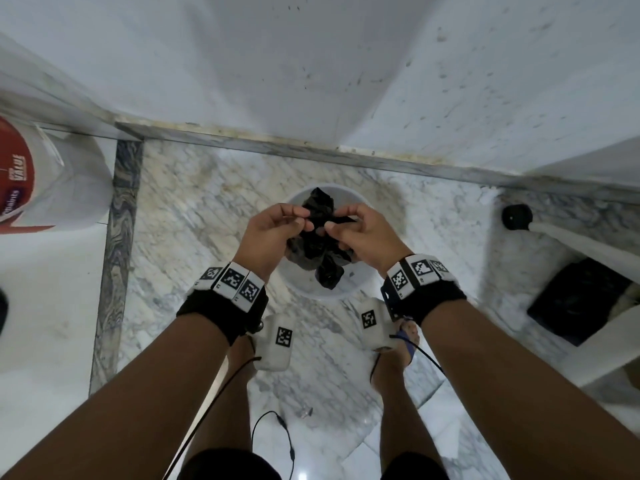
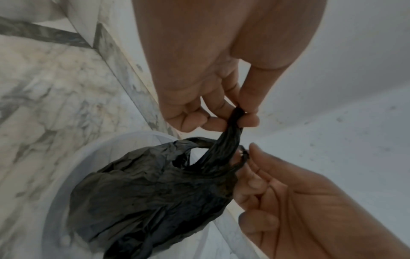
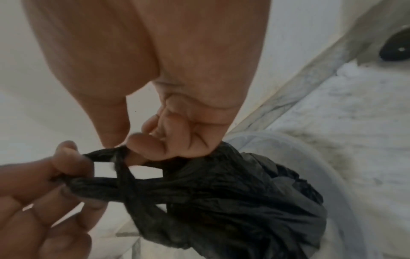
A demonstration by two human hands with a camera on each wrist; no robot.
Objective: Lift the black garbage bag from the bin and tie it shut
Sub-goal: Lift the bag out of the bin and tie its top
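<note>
The black garbage bag hangs crumpled between my hands, right above the round white bin on the marble floor. Its two top strands are twisted thin and cross each other in a loose loop. My left hand pinches one strand between thumb and fingertips. My right hand pinches the other strand. In the left wrist view the bag's body sags over the bin rim. The right wrist view shows the bag beside the bin wall.
White walls meet in a corner just behind the bin. A white and red paint bucket stands at the left. At the right are a white furniture leg with a black foot and a black bag. My feet and a loose cable are below.
</note>
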